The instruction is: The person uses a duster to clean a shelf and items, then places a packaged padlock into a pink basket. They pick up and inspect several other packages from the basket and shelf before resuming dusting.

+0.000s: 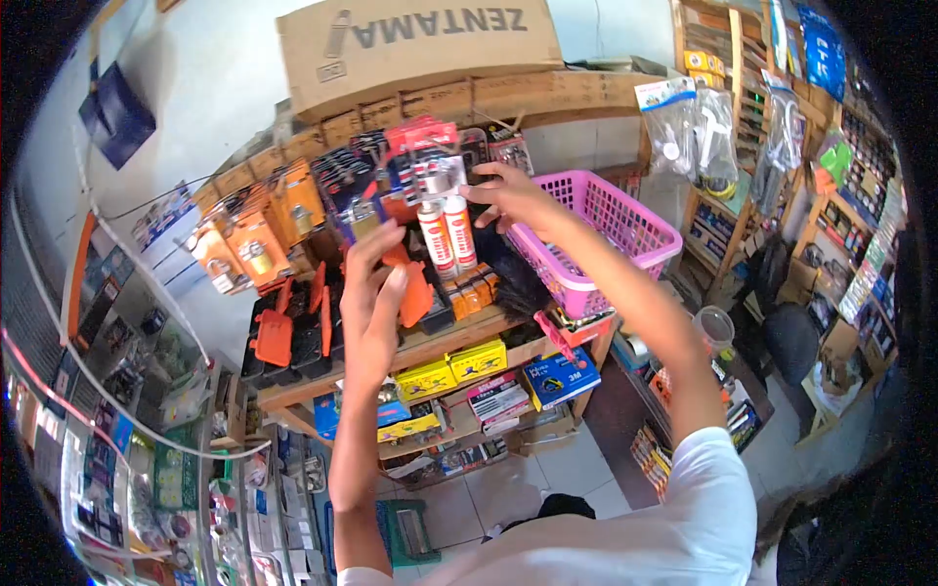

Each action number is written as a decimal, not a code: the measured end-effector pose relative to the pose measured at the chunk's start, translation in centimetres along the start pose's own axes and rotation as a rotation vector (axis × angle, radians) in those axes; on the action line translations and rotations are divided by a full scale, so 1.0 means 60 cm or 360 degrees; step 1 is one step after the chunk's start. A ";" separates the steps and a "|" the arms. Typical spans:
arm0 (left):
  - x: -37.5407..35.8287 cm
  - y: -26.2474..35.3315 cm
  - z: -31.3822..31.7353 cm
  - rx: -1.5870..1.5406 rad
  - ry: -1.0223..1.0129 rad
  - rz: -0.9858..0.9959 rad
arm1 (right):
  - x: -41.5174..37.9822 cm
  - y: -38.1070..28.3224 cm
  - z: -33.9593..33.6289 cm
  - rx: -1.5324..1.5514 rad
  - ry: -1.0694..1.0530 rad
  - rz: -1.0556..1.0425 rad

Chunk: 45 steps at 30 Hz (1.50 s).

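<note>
My left hand [371, 313] is raised in front of the wooden shelf, fingers apart and nothing visible in them. Close beside it is an orange plastic piece [417, 295]. My right hand [523, 203] reaches in from the right with curved, spread fingers, its tips near two upright white tubes with red print [437, 239]. I see no object in its grasp. Behind the tubes hang several blister packs [422, 135] with red cards. Small orange boxes [471, 291] stand below the tubes, and a black bristly item [521, 278] is right of them.
A pink plastic basket [625, 227] sits right of the tubes. Orange-carded padlocks [256, 249] hang at left above black bins with orange pieces [274, 337]. Boxes [562, 378] fill the lower shelf. A ZENTAMA carton [420, 49] stands behind; more shelving [718, 230] is at right.
</note>
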State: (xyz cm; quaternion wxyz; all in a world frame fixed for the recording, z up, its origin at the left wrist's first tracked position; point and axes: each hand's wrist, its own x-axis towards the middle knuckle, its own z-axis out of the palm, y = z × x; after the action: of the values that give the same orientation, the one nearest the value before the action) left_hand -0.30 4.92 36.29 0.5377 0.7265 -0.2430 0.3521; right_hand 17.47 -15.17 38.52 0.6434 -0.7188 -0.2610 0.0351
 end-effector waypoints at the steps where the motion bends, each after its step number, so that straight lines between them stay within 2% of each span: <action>1: -0.008 -0.010 -0.003 -0.0019 -0.0080 0.0048 | -0.003 0.001 -0.030 -0.0205 -0.0062 0.0049; 4: -0.026 -0.014 -0.004 -0.0026 -0.0402 -0.0014 | 0.007 -0.003 -0.135 -0.0856 -0.0417 0.0314; 6: -0.024 -0.028 0.006 0.0009 -0.0759 0.0065 | 0.053 0.064 -0.217 -0.1292 -0.0549 0.0382; 7: -0.014 -0.028 0.017 0.0113 -0.1004 0.0136 | 0.082 0.121 -0.264 -0.1283 -0.0540 0.0394; 9: -0.005 -0.038 0.068 0.0065 -0.1263 0.0057 | 0.132 0.229 -0.337 -0.2080 -0.0927 -0.0026; 10: -0.004 -0.047 0.099 0.0060 -0.1342 0.0021 | 0.131 0.239 -0.343 -0.2070 -0.0931 -0.0018; 11: -0.001 -0.053 0.130 0.0057 -0.1348 0.0012 | 0.119 0.241 -0.340 -0.2257 -0.0985 0.0240; 12: 0.003 -0.057 0.161 0.0270 -0.1405 0.0125 | 0.108 0.242 -0.341 -0.2436 -0.1037 0.0507; 13: 0.005 -0.063 0.188 0.0479 -0.1458 0.0235 | 0.101 0.246 -0.347 -0.2294 -0.1023 0.0637; 18: -0.012 -0.134 0.280 0.0537 -0.1494 0.0295 | 0.129 0.322 -0.367 -0.2381 -0.1164 0.0720; 20: -0.010 -0.135 0.296 0.0724 -0.1592 0.0256 | 0.121 0.323 -0.358 -0.1960 -0.0891 0.1109; 24: -0.016 -0.138 0.298 0.0745 -0.1569 0.0178 | 0.125 0.342 -0.333 -0.2332 -0.0983 0.1082; 26: -0.012 -0.138 0.297 0.0739 -0.1585 0.0147 | 0.141 0.359 -0.332 -0.2333 -0.1041 0.1171; 28: -0.011 -0.141 0.296 0.0728 -0.1602 0.0124 | 0.141 0.367 -0.347 -0.2036 -0.0966 0.1102; 32: -0.021 -0.139 0.278 0.0524 -0.1498 0.0006 | 0.133 0.359 -0.361 -0.2036 -0.1068 0.1026; 34: -0.031 -0.139 0.261 0.0476 -0.1483 -0.0071 | 0.105 0.337 -0.369 -0.1697 -0.0916 0.0958; 36: -0.043 -0.150 0.246 0.0071 -0.1242 -0.0194 | 0.089 0.315 -0.377 -0.1669 -0.0855 0.0909; 38: -0.047 -0.148 0.240 -0.0024 -0.1168 -0.0281 | 0.074 0.262 -0.376 -0.1717 -0.0721 0.0682; 39: -0.051 -0.155 0.240 -0.0239 -0.1036 -0.0378 | 0.057 0.221 -0.371 -0.1662 -0.0601 0.0546; 40: -0.054 -0.159 0.241 -0.0453 -0.0897 -0.0475 | 0.049 0.203 -0.374 -0.1668 -0.0598 0.0552; 42: -0.059 -0.157 0.253 -0.0545 -0.0780 -0.0547 | 0.038 0.177 -0.376 -0.1461 -0.0329 0.0426; 44: -0.057 -0.150 0.261 -0.0769 -0.0617 -0.0729 | 0.002 0.148 -0.360 -0.0983 -0.0193 0.0109; 45: -0.065 -0.148 0.261 -0.0775 -0.0612 -0.0724 | -0.029 0.125 -0.338 -0.0774 -0.0202 0.0149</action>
State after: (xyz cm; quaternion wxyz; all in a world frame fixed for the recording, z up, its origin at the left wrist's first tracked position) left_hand 7.68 -7.40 25.14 0.7036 0.6656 -0.2486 0.0132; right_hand 26.29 -34.56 34.40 0.4314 -0.8602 -0.2681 0.0460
